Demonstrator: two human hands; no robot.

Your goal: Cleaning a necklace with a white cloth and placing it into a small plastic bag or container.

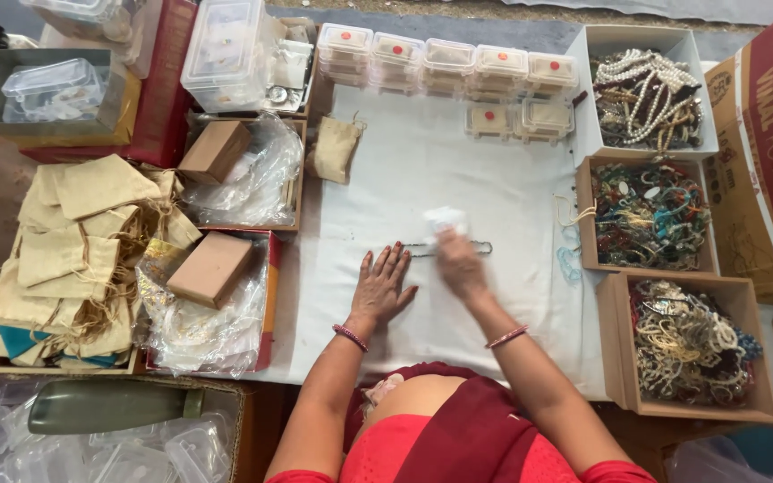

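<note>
We are pressing our left hand [381, 284], fingers spread flat, on the white cloth [422, 170] by a dark chain [451, 249]; our blurred right hand [460, 266] is gripping a white wad [445, 220] over it. Beyond are lying clear red-dotted lidded boxes [447, 64]. Right, three open cardboard boxes [603, 192] are holding tangled beads, details indistinct.

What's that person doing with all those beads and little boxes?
A person sits at a white cloth. The left hand lies flat, fingers by a thin dark chain. The blurred right hand presses a white wad on the chain. Boxes of bead necklaces stand to the right, cloth pouches to the left.
</note>
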